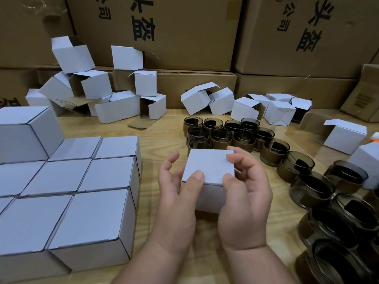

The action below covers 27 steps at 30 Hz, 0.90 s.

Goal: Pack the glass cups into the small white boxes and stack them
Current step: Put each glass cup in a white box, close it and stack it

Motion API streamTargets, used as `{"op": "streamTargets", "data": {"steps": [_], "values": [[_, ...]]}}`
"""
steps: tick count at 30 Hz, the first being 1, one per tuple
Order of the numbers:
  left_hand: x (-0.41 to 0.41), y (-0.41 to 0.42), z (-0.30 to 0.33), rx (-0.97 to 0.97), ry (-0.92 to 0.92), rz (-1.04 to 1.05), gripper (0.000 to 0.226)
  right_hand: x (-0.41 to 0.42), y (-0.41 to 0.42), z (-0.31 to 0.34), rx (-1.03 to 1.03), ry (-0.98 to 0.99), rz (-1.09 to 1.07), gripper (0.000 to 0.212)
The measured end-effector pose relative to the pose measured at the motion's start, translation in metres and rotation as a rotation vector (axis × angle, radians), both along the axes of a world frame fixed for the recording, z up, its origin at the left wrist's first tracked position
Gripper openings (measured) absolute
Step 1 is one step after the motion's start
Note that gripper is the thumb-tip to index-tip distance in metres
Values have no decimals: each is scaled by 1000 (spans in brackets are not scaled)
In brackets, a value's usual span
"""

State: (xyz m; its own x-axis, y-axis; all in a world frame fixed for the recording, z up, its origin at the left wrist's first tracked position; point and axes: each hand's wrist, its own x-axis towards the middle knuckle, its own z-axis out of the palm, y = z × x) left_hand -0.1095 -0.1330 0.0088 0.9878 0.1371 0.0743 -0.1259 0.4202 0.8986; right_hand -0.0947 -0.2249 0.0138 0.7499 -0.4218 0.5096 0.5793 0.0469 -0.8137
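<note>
Both hands [215, 193] grip closed box [209, 167] by its edges

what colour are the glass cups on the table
Dark smoky grey-brown, see-through, each wrapped in a brown band; the head view shows the cups best.

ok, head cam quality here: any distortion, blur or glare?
Head view: wide-angle bowing at the edges, where the closed white boxes and dark glass cups stretch; soft, even light with faint shadows, no harsh glare; the held box and both hands look slightly soft.
</note>
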Motion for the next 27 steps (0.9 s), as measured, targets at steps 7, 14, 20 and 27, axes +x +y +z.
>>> {"op": "streamTargets", "data": {"steps": [7, 14, 20, 27], "values": [[6, 5, -2, -53, 56, -33, 65, -2, 4, -3, -52, 84, 66, 37], [5, 3, -6, -11, 8, -1, 65, 4, -11, -3, 58, 255, 295, 45], [7, 2, -9, -8, -26, 38, 58, -2, -16, 0, 0, 326, 362, 42], [6, 1, -9, 68, 6, 8, 58, -13, -31, 3, -365, 305, 436, 61]]}}
